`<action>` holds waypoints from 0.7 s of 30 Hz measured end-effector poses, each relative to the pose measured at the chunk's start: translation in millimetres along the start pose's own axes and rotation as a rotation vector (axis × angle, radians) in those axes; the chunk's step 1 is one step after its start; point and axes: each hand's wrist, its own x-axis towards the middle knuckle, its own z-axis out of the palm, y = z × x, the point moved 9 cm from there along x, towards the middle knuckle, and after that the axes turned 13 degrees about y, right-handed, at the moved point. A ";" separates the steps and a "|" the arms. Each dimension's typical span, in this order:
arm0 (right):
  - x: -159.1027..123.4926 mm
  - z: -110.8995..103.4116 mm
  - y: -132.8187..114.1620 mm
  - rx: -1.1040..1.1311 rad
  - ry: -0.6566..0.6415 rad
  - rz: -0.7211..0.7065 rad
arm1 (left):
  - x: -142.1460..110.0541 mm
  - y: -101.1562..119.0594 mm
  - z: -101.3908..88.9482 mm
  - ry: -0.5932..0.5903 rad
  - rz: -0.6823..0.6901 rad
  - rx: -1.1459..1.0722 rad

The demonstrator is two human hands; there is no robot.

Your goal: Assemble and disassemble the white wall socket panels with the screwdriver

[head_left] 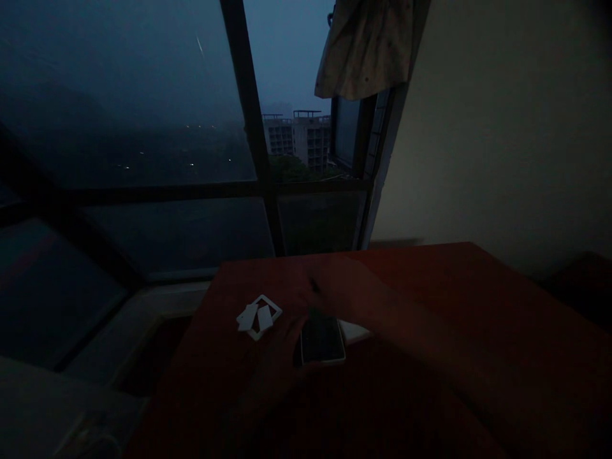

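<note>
The room is very dark. A phone (pixel 322 341) with a dark screen and pale rim lies on the red-brown table (pixel 454 299). My right hand (pixel 337 287) reaches in from the right, just above the phone's top edge. Its fingers are pinched on a small dark thing I cannot make out. My left hand (pixel 282 350) is a dim shape against the phone's left edge, and its fingers are lost in shadow. A white card frame with two small white pieces (pixel 259 317) lies left of the phone. A white object (pixel 357 331) pokes out at the phone's right.
A large window (pixel 191 159) with dark frames stands behind the table, with a building outside at dusk. A cloth (pixel 368 48) hangs at the top. A pale wall (pixel 502 140) is on the right. A light ledge (pixel 143 306) runs under the window.
</note>
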 end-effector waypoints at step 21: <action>12.3 0.8 -1.6 0.025 -0.084 -0.046 | 0.2 -3.9 -1.9 -0.040 -0.061 0.018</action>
